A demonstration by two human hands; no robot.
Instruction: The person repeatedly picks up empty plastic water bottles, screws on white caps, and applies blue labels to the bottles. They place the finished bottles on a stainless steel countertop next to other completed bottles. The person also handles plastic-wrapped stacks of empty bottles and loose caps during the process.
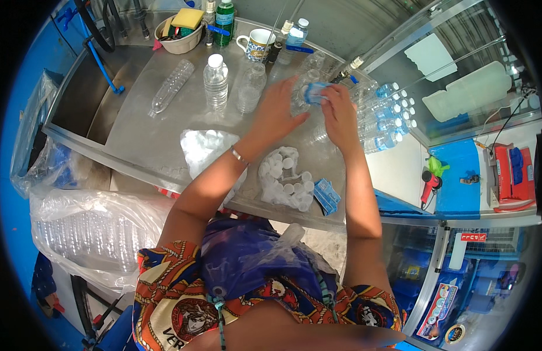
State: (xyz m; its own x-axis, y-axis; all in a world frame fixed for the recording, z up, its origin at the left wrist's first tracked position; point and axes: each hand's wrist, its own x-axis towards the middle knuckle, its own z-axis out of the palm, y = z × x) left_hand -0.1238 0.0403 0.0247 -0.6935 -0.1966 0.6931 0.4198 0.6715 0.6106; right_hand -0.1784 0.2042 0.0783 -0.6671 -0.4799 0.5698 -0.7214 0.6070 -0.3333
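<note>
Over the steel counter [136, 137], my right hand [341, 120] pinches a blue plastic label [316, 92]. This label is at the upper part of a clear bottle [299, 104]; whether it sits around the bottle I cannot tell. My left hand [277, 111] is on the bottle's left side, thumb and fingers apart, seemingly not gripping it. Left of that hand stand an uncapped clear bottle [251, 88] and a white-capped clear bottle [216, 85]. Nearer me lie a bag of white caps [285, 178] and a stack of blue labels [327, 196].
Several capped, blue-labelled bottles [388, 120] are grouped at right. An empty bottle [172, 86] lies left, near the sink [101, 88]. A mug [258, 45], a green bottle [225, 23] and taps [348, 69] line the back. Another white bag [209, 149] sits at the front.
</note>
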